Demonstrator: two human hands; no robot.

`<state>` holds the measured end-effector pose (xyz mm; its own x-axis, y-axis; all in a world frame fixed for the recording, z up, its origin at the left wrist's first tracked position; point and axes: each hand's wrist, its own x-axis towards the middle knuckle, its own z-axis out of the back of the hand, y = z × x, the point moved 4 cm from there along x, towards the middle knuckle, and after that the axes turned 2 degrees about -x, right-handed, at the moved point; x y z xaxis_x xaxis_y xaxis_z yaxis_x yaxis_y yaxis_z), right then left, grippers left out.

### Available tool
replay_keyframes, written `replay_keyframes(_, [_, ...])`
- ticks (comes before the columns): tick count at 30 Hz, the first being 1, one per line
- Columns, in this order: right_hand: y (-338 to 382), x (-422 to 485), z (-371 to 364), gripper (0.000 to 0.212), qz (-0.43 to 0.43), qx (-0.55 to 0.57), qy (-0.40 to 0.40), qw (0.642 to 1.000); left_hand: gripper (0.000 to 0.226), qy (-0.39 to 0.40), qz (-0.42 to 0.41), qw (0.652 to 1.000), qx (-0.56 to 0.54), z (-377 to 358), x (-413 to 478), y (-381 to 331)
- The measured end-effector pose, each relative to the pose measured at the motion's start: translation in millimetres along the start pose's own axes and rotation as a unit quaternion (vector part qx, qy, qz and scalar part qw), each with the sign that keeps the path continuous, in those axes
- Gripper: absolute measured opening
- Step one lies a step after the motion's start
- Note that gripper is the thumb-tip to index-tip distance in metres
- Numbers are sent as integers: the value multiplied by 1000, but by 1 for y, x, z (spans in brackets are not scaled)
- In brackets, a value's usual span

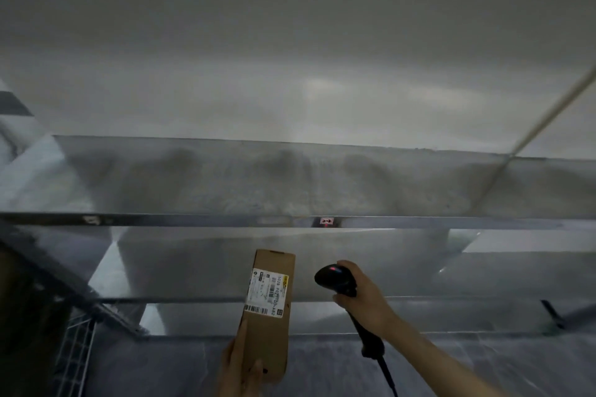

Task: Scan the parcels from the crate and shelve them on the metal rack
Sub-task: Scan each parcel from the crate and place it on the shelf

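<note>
Left hand (240, 364) is gripping a cardboard parcel (267, 313) below the rack shelf edge (193, 220); right hand (366, 300) is clasping a scanner (337, 280) beside it.

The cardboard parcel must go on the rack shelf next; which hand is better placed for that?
Left. The left hand already grips the cardboard parcel below the rack shelf; the right hand is occupied with the scanner.
</note>
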<state>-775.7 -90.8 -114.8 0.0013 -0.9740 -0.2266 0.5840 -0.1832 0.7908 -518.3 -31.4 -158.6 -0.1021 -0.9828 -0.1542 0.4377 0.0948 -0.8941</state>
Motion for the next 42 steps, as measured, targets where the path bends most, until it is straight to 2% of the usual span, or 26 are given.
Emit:
replay_keyframes(2, [22, -26, 5, 54, 2, 17, -7, 1000, 81, 139, 79, 986, 35, 15, -10, 11])
replay_keyframes(3, [34, -37, 7, 54, 4, 23, -13, 1000, 81, 172, 107, 978, 44, 25, -16, 12])
replay_keyframes(5, [58, -62, 11, 55, 10, 19, -22, 1000, 81, 175, 120, 976, 54, 45, -35, -8])
replay_keyframes(8, [93, -95, 16, 56, 15, 2, -38, 999, 79, -1, 63, 997, 52, 70, -70, -48])
replay_keyframes(9, [104, -106, 16, 56, 12, -2, -43, 999, 75, -24, 43, 998, 35, 79, -82, -57])
replay_keyframes(17, [194, -189, 13, 60, 28, -25, -107, 994, 65, -2, -48, 999, -4, 150, -136, -99])
replay_keyframes(26, [263, -274, 22, 56, 51, -8, -146, 988, 63, -24, -110, 993, -21, 193, -183, -138])
replay_keyframes(34, [283, -325, 33, 56, 102, 97, -197, 970, 64, -62, -141, 987, -36, 199, -206, -160])
replay_keyframes(42, [298, -350, 25, 54, 120, 140, -186, 965, 63, -92, -157, 983, -21, 184, -223, -169])
